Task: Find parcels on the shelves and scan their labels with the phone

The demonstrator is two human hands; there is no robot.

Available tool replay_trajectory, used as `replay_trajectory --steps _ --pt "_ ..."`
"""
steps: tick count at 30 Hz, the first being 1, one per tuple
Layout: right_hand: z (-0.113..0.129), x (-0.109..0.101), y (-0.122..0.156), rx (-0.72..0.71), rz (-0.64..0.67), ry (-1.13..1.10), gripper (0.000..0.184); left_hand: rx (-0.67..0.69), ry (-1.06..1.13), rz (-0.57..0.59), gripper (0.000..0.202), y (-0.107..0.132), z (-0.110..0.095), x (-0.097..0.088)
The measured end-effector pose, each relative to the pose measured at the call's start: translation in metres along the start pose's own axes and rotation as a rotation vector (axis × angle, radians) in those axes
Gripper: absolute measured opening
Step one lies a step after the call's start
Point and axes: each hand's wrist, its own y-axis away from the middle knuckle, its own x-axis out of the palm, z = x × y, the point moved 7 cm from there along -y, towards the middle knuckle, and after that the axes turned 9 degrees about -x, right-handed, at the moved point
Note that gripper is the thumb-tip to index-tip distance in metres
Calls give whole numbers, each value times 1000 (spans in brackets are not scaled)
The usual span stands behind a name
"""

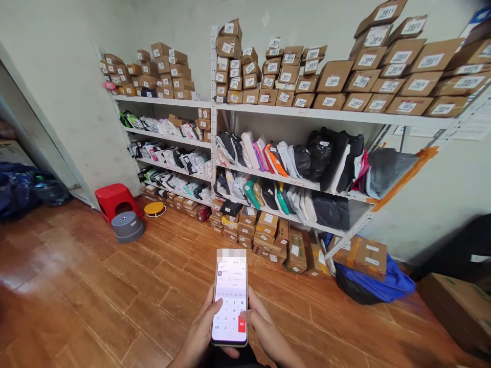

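A smartphone [229,335] is held upright between both hands at the bottom middle, its lit screen showing a number keypad with a red key at the lower right. My left hand [205,319] wraps the phone's left edge, with the thumb over the left column of keys. On the other edge, my right hand [258,319] grips too, its thumb lying over the right side of the keypad by the red key. Fingertips show under the phone's lower end; the other fingers are hidden behind it.
White shelves [264,108] along the wall hold labelled cardboard boxes [333,81] and bagged parcels [320,148]. More boxes [268,225] line the floor below. A red stool [115,197], a grey stool [128,227] and a yellow stool [154,209] stand left; a blue sack [391,286] lies right.
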Motion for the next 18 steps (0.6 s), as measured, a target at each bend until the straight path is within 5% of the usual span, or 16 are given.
replay_trajectory --steps 5,11,18 --pt "1 -1 -1 9 -40 29 50 34 152 197 80 4 -3 3" --pt "-12 1 -9 52 -183 -64 47 -23 98 319 111 13 -13 3" --pt "-24 29 -24 133 -200 -154 46 -46 36 118 110 16 -19 -30"
